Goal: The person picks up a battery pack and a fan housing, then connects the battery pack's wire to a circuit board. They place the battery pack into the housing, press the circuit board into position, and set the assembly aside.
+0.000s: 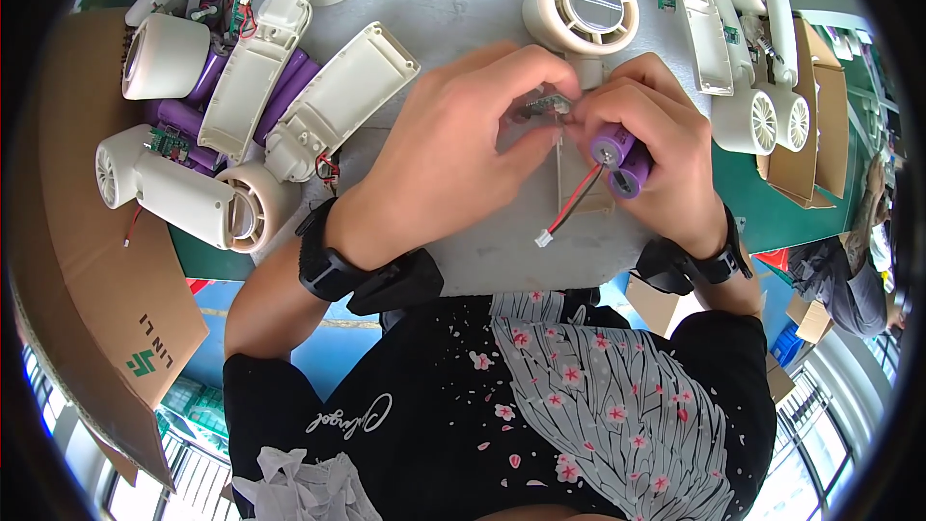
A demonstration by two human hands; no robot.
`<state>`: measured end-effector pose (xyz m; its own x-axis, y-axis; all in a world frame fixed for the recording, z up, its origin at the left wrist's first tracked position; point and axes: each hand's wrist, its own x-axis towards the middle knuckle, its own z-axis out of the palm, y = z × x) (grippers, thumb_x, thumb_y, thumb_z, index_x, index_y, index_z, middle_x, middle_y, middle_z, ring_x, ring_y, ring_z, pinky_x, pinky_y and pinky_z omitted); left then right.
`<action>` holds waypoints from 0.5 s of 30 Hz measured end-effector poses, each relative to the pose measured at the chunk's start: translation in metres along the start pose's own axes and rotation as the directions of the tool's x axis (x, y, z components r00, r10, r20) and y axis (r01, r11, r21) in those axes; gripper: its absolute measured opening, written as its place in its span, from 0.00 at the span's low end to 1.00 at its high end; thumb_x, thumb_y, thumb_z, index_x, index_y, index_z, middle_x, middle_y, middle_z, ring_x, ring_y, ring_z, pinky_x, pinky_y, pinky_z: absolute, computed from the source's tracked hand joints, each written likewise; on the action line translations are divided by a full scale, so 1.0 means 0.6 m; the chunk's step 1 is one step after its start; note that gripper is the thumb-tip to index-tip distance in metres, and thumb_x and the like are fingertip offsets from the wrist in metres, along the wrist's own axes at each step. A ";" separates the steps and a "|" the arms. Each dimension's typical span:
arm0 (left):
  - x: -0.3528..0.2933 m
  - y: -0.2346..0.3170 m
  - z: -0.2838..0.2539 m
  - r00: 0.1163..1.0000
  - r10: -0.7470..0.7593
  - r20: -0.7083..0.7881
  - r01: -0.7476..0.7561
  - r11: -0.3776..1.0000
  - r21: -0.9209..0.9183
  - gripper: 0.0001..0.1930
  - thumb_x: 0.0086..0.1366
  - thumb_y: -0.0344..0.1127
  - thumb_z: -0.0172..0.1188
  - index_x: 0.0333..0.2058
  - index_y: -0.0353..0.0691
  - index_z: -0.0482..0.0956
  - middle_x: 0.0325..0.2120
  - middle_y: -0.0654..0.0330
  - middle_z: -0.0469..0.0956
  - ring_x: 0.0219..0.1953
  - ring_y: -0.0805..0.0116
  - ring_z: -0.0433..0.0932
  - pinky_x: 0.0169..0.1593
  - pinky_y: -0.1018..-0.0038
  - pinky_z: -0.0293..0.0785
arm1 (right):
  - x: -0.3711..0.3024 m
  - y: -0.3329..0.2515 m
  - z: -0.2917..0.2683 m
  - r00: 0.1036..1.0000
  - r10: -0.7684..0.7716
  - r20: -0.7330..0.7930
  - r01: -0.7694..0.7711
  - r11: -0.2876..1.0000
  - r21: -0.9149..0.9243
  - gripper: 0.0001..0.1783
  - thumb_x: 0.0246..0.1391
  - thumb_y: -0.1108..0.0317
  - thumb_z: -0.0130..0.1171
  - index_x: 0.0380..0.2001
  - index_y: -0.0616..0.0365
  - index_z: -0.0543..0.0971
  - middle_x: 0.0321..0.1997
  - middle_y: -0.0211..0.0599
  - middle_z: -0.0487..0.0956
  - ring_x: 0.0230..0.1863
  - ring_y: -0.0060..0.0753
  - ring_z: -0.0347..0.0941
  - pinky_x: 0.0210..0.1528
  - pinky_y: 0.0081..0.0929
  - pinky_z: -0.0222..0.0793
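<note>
My right hand (pixel 666 125) is closed around a pair of purple battery cells (pixel 611 147). From their ends hangs a red and black lead with a white plug (pixel 544 239). Thumb and fingers of my left hand (pixel 453 130) pinch a small green circuit board (pixel 546 107), partly hidden by the fingers. The fingertips of both hands nearly meet there. Just beyond them lies a cream handheld fan (pixel 542 14) with a round head. Its handle runs toward me below my hands, mostly covered by them.
At the left, an open cardboard box (pixel 96 222) sits beside piled cream fan housings (pixel 236 101), purple cells (pixel 178 118) and circuit boards. More fan parts (pixel 745 121) lie at the right, next to another cardboard box (pixel 825 125). A person (pixel 849 280) is at the far right.
</note>
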<state>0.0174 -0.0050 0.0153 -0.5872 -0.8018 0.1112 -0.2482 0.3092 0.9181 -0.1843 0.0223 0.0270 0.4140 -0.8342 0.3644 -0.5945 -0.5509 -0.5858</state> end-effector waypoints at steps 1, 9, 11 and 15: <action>0.000 0.000 0.000 1.000 0.000 0.000 0.000 1.000 -0.001 0.18 0.54 0.20 0.64 0.44 0.37 0.75 0.37 0.60 0.78 0.35 0.71 0.77 0.37 0.77 0.74 | 0.000 -0.001 -0.001 1.000 0.004 0.009 -0.004 1.000 -0.011 0.15 0.35 0.82 0.71 0.24 0.58 0.74 0.28 0.34 0.80 0.33 0.38 0.71 0.33 0.29 0.70; -0.004 -0.004 -0.006 0.994 0.103 -0.022 -0.102 0.993 0.062 0.15 0.53 0.16 0.58 0.39 0.38 0.81 0.39 0.56 0.79 0.36 0.66 0.79 0.39 0.75 0.75 | -0.001 0.001 -0.002 1.000 -0.012 0.025 0.014 0.998 -0.056 0.16 0.29 0.79 0.67 0.27 0.55 0.77 0.27 0.31 0.78 0.34 0.38 0.72 0.34 0.29 0.71; -0.006 -0.006 -0.003 0.988 0.132 -0.085 -0.121 0.985 0.123 0.14 0.53 0.16 0.57 0.38 0.38 0.82 0.39 0.55 0.79 0.37 0.65 0.79 0.40 0.75 0.75 | 0.000 0.001 -0.001 1.000 -0.018 0.026 0.020 0.998 -0.061 0.15 0.29 0.79 0.67 0.26 0.55 0.77 0.26 0.31 0.78 0.34 0.38 0.72 0.34 0.29 0.71; -0.011 -0.002 -0.005 0.993 0.075 -0.094 -0.064 0.992 0.109 0.14 0.53 0.16 0.57 0.37 0.38 0.82 0.39 0.54 0.78 0.38 0.66 0.80 0.42 0.75 0.75 | 0.002 0.002 -0.002 0.999 -0.035 0.037 0.037 0.998 -0.057 0.16 0.28 0.79 0.68 0.26 0.55 0.77 0.26 0.31 0.77 0.34 0.38 0.71 0.34 0.29 0.71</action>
<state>0.0238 -0.0014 0.0145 -0.5287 -0.8211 0.2150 -0.2925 0.4140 0.8620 -0.1854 0.0208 0.0277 0.4603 -0.8126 0.3575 -0.6170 -0.5823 -0.5293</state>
